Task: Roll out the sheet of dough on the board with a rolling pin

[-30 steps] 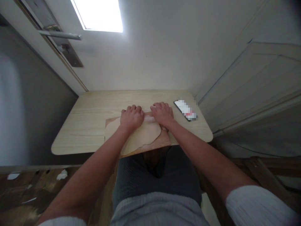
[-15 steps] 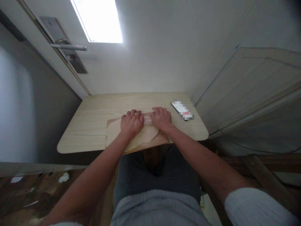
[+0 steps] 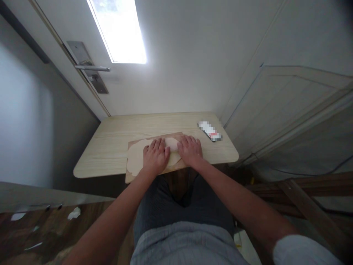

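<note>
A: What did the head view show around the board?

B: The wooden board (image 3: 129, 179) lay on the pale table (image 3: 107, 147), poking slightly past its near edge at the left corner. A flat cream sheet (image 3: 135, 157), like dough, covered much of it. On the board's right half a pale bar (image 3: 171, 144), perhaps a rolling pin, showed between the hands.

A: And those hands?

B: Palms down. The left hand (image 3: 156, 156) was over the board's middle, fingers forward and a little apart; the right hand (image 3: 190, 149) was at its right end. Their undersides were hidden, so I could not tell whether either gripped the bar.

A: Anything beside the board?

B: A phone (image 3: 209, 131), its screen blurred out, lay to its right, well clear of it.

A: Which step was in hand?

B: Flattening the sheet under the bar, I judged.

A: And the next move?

B: It called, I thought, for even pressure from both palms, without tipping the overhanging corner.
</note>
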Tool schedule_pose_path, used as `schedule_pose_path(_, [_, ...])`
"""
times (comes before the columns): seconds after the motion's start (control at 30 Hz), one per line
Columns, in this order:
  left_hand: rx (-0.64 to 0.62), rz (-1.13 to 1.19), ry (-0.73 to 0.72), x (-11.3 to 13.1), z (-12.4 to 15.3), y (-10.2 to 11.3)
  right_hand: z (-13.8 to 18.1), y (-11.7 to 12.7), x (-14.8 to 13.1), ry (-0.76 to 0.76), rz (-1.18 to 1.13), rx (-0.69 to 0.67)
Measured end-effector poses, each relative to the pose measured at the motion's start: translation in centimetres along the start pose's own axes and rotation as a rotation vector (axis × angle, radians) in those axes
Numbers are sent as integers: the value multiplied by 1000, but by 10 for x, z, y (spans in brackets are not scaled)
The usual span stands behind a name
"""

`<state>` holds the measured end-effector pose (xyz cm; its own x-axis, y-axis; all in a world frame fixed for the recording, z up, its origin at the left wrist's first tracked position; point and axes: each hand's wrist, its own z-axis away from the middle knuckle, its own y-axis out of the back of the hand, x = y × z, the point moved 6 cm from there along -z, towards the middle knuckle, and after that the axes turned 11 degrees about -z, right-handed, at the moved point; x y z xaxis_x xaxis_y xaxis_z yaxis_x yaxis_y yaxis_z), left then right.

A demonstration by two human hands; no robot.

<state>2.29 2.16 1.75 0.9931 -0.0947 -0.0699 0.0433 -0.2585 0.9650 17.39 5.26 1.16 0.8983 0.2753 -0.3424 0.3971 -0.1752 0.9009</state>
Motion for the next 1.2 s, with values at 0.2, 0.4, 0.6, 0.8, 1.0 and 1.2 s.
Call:
schedule_pose_path(0.2, [7, 45, -43, 3, 18, 4, 0, 13, -3, -10, -3, -78])
schedule_pose_path(0.4, [49, 85, -13, -6, -11, 9, -26, 2, 1, 0, 41, -121])
schedule_pose_path(0.6, [-11, -30, 60, -12, -29, -8, -27, -9, 8, 13, 56, -31])
schedule_pose_path(0.8, [-54, -38, -7, -13, -41, -16, -40, -12, 11, -29, 20, -52])
schedule_pose_path(1.0, [-51, -71, -47, -13, -52, -15, -48, -13, 12, -10, 4, -81])
schedule_pose_path(1.2, [-30, -98, -36, -15, -59, -15, -57, -12, 12, -20, 20, -109])
